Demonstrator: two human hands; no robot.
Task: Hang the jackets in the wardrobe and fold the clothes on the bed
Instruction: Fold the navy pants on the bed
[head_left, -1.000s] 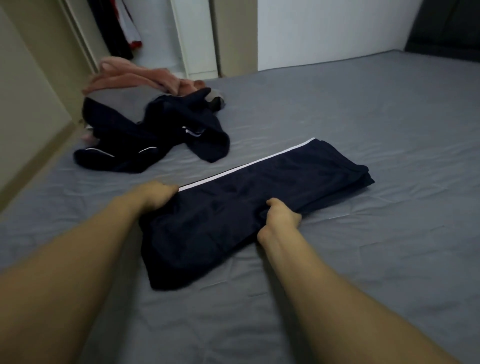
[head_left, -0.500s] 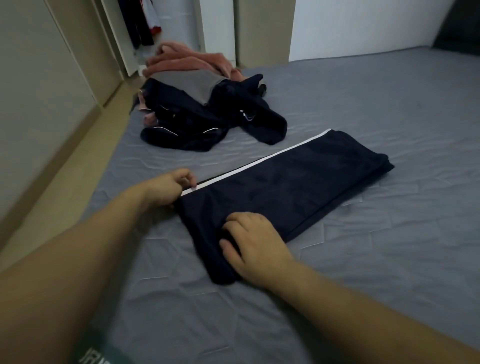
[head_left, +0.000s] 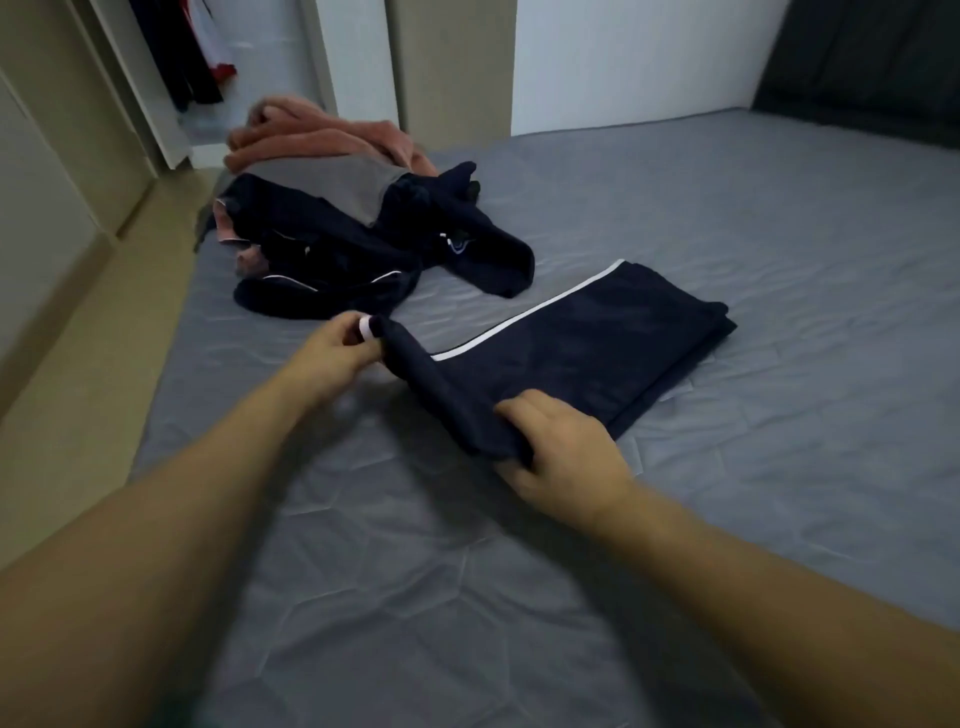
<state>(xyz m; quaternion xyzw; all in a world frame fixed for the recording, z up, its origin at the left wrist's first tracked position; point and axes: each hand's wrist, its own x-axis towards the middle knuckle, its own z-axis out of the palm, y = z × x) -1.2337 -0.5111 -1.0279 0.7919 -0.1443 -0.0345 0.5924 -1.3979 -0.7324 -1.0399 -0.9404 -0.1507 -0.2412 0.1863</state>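
Dark navy trousers (head_left: 587, 343) with a white side stripe lie folded lengthwise on the grey bed (head_left: 727, 234). My left hand (head_left: 332, 353) pinches the striped corner of their near end and lifts it off the sheet. My right hand (head_left: 561, 452) grips the other near corner, thumb under the cloth and fingers on top. The raised edge hangs between both hands. A heap of unfolded clothes (head_left: 363, 244) sits at the bed's far left: navy garments, a grey piece and a pink one (head_left: 317, 140).
The open wardrobe (head_left: 192, 62) with hanging clothes stands beyond the heap at the top left. A beige floor strip (head_left: 78, 374) runs along the bed's left side. A dark headboard (head_left: 862, 67) is at the top right.
Both hands went from lying on the trousers' near end to gripping its corners and lifting it. The view has shifted slightly left.
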